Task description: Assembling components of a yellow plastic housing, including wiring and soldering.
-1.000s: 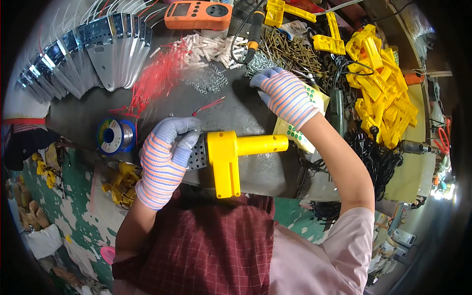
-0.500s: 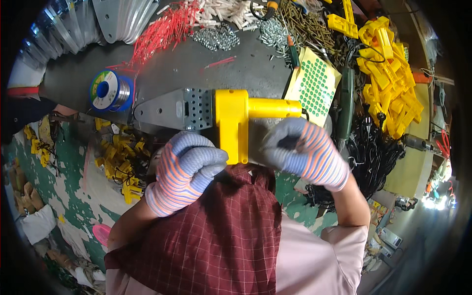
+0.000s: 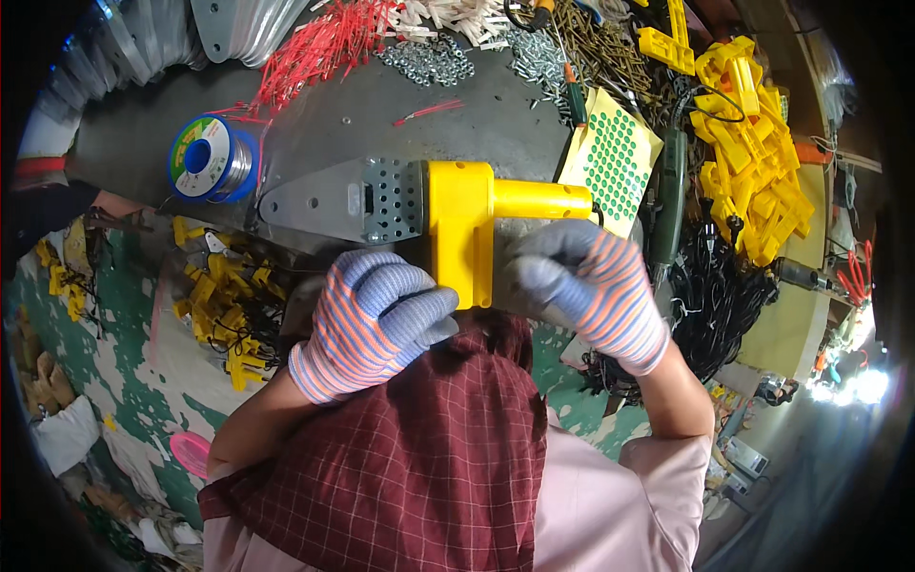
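Note:
A pipe welder [image 3: 461, 229] with a yellow plastic body and handle lies on the dark workbench in front of me. Its grey pointed metal plate [image 3: 315, 204], with a perforated guard [image 3: 396, 200], points left. My left hand [image 3: 376, 319], in a striped knit glove, is closed, with its fingertips against the near end of the yellow body. My right hand [image 3: 596, 296], gloved alike, hovers just right of the body and below the handle. Its thumb and fingers curl together in a pinch, blurred at the tips; anything small between them is hidden.
A blue solder spool [image 3: 212, 160] stands left. Behind lie red wire sleeves [image 3: 324, 48], nuts [image 3: 425, 61], screws [image 3: 538, 62] and a screwdriver [image 3: 575, 100]. To the right are a green sticker sheet [image 3: 615, 157], an electric screwdriver [image 3: 670, 200], yellow housings [image 3: 753, 162] and black cords [image 3: 720, 296].
The whole view has shifted slightly. My left hand stays at the yellow body. The fingertips of my right hand have moved a little and are more blurred.

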